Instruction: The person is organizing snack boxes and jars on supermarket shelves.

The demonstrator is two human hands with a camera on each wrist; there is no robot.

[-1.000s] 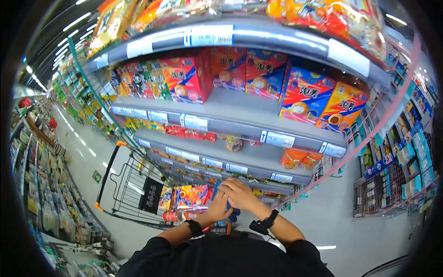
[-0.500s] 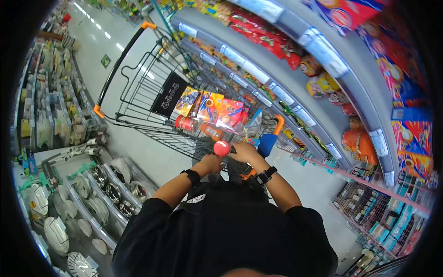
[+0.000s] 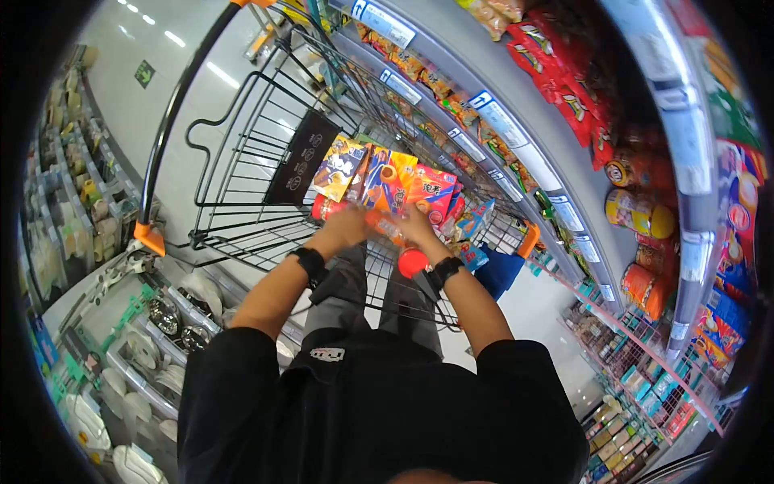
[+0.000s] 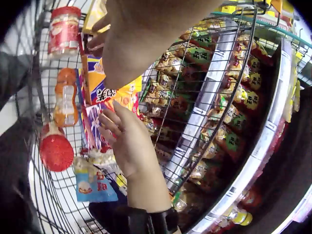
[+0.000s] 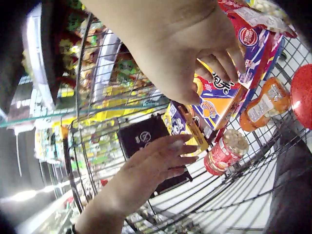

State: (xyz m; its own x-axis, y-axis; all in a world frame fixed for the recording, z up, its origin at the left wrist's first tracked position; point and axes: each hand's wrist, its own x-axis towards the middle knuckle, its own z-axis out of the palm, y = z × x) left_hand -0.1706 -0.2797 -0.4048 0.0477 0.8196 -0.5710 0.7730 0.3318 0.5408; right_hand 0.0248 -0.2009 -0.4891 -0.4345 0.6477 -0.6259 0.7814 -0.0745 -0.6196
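In the head view both hands reach down into a wire shopping cart (image 3: 242, 137), over colourful cream-puff boxes (image 3: 391, 179). My left hand (image 5: 151, 161) extends its fingers beside the yellow box (image 5: 181, 129) at the end of the row, holding nothing visible. My right hand (image 4: 124, 136) hovers close over the boxes, fingers spread and slightly bent. Near the left hand lies a jar with a red label (image 5: 225, 151). An orange bottle-shaped container (image 4: 67, 97) and a red-lidded jar (image 4: 57, 152) lie along the cart's near side. A blue snack bag (image 4: 95, 185) is beyond the right hand.
Shelves of snack bags (image 3: 556, 81) run along the cart's right side, very close to its wire wall. The cart's black handle (image 3: 181, 97) curves at the left. Racks of dishes (image 3: 145, 355) stand at lower left. A blue flap (image 3: 500, 270) sits at the cart's right end.
The view has swung from the shelf down to the cart. The hands were together, then around the red lid; now they are apart over the boxes, with the red-lidded jar by the right wrist.
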